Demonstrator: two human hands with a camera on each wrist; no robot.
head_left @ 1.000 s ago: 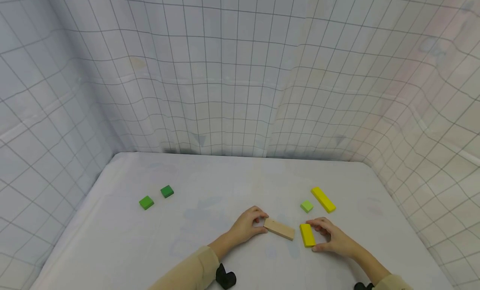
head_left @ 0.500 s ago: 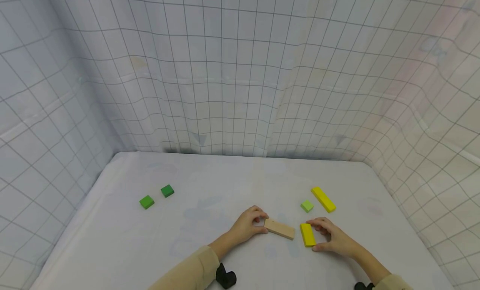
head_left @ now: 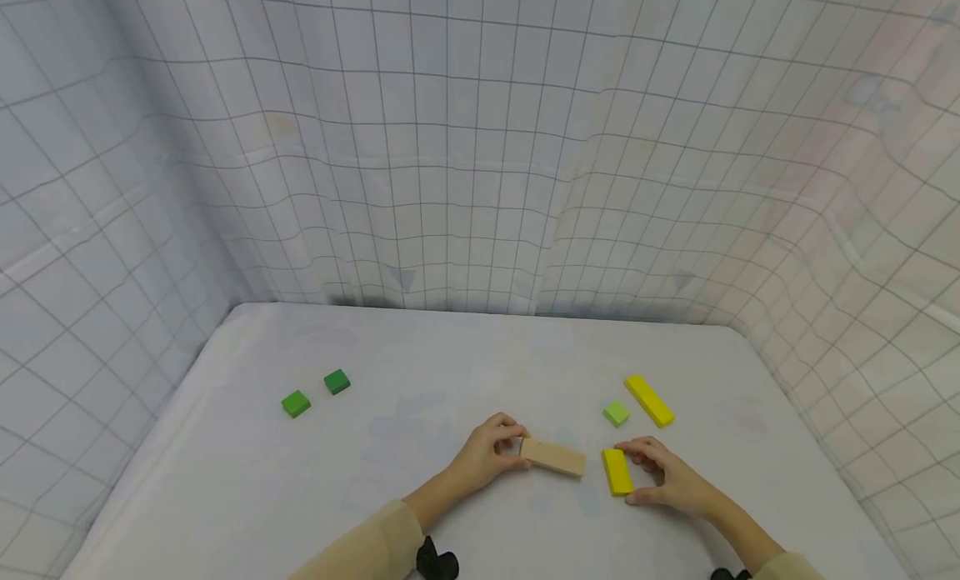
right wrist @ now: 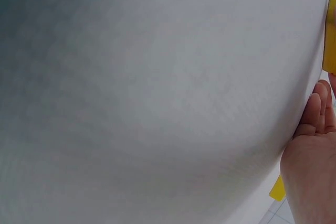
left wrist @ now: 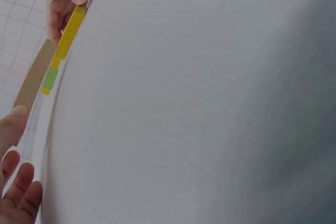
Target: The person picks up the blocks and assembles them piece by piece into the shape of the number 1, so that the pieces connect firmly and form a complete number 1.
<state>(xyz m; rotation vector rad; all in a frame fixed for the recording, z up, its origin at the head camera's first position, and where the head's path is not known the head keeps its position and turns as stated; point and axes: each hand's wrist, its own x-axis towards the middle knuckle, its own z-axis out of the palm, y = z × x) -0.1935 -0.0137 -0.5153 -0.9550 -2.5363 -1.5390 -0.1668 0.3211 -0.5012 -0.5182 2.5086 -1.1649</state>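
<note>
Between the thumb and fingers of my left hand (head_left: pixel 486 459) is one end of a plain wooden block (head_left: pixel 553 457). In the left wrist view this wooden block (left wrist: pixel 37 74) slants up from the thumb. My right hand (head_left: pixel 671 478) pinches a short yellow block (head_left: pixel 617 472) by its two ends, thumb at the near end. A small gap separates the yellow block from the wooden block's free end. Just beyond the right hand lie a light green block (head_left: pixel 617 413) and a longer yellow block (head_left: pixel 649 400). The right wrist view catches only part of the held yellow block (right wrist: pixel 329 40).
Two green blocks, one mid green (head_left: pixel 296 403) and one darker (head_left: pixel 337 382), lie apart at the left of the white-covered table (head_left: pixel 420 355). A grid-patterned curtain (head_left: pixel 480 188) encloses the back and sides. Black wrist mounts (head_left: pixel 437 561) show near the sleeves.
My left hand has shifted slightly left with the wooden block, widening the gap to the yellow block a little. The right hand keeps its hold, nearly still.
</note>
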